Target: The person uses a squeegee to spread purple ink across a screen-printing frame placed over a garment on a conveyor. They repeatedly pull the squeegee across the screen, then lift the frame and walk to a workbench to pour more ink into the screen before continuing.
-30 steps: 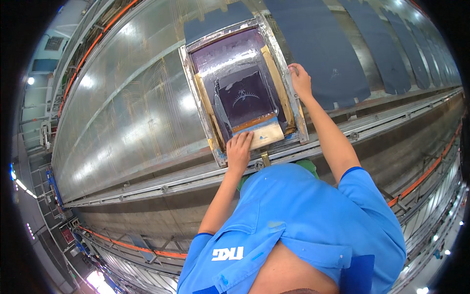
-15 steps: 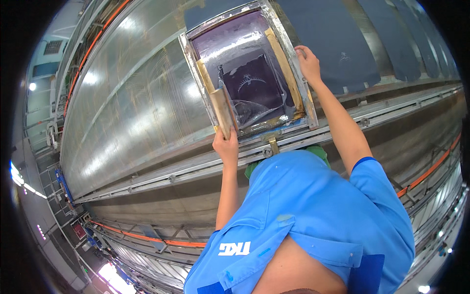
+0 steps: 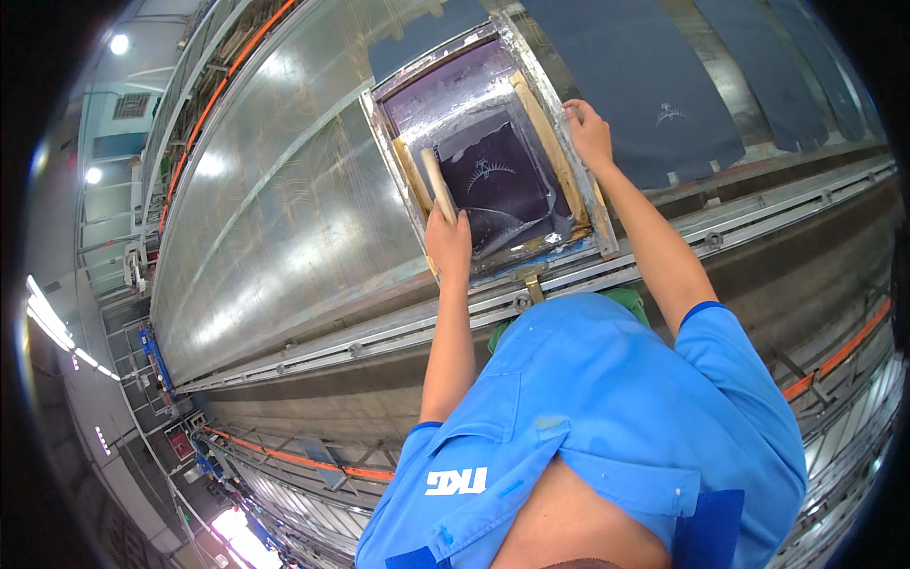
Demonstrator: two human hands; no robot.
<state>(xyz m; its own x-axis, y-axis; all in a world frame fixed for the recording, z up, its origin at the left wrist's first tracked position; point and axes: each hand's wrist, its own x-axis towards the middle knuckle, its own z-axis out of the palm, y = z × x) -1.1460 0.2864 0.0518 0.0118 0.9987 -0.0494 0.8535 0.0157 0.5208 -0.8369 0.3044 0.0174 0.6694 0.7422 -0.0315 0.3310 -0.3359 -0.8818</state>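
Looking down from the head view, one sees the left hand [image 3: 448, 242] with its fingers wrapped around a pale, bar-shaped squeegee [image 3: 436, 182], held at its near end. The squeegee slants along the left inner side of a metal-edged screen frame [image 3: 542, 109]; whether it touches the mesh cannot be told. The right hand [image 3: 590, 137] is at the frame's right outer edge, its fingers curled in narrow; how firmly they grip is unclear. Inside the frame, shiny purple mesh [image 3: 436, 93] surrounds a dark rectangular window [image 3: 502, 185] bearing a pale, curved, spiky motif [image 3: 490, 173]. A tan strip [image 3: 550, 147] runs down the right inner side. The frame sits on a long, glossy metal surface [image 3: 284, 218], with a dark blue-grey fabric panel [image 3: 427, 40] showing past its far end. More such panels [image 3: 626, 76] lie to the right, one carrying a similar white motif [image 3: 670, 115]. A brassy bracket [image 3: 533, 284] stands at the frame's near end, beside a metal rail [image 3: 379, 343] edging the surface.
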